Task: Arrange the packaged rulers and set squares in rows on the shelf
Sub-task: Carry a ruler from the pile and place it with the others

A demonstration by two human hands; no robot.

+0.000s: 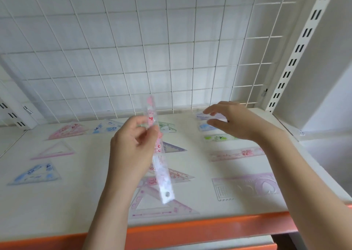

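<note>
My left hand [133, 146] pinches a packaged pink ruler [159, 154] and holds it up, nearly upright, above the middle of the white shelf [85, 202]. My right hand [234, 122] hovers with spread, relaxed fingers over the back right, just above a purple ruler [204, 116] and a blue ruler [206, 127]; it holds nothing. More rulers lie in a column on the right: a green one [219, 137], a pink one [236, 154] and a wide purple template [245, 186]. Several set squares lie flat on the left and middle, among them a pink one [64, 131] and a blue one [36, 174].
A white wire grid [171, 49] forms the back wall. A slotted white upright [297, 55] stands at the right. The shelf's orange front edge [190, 228] runs along the bottom. Bare shelf surface lies at the front left.
</note>
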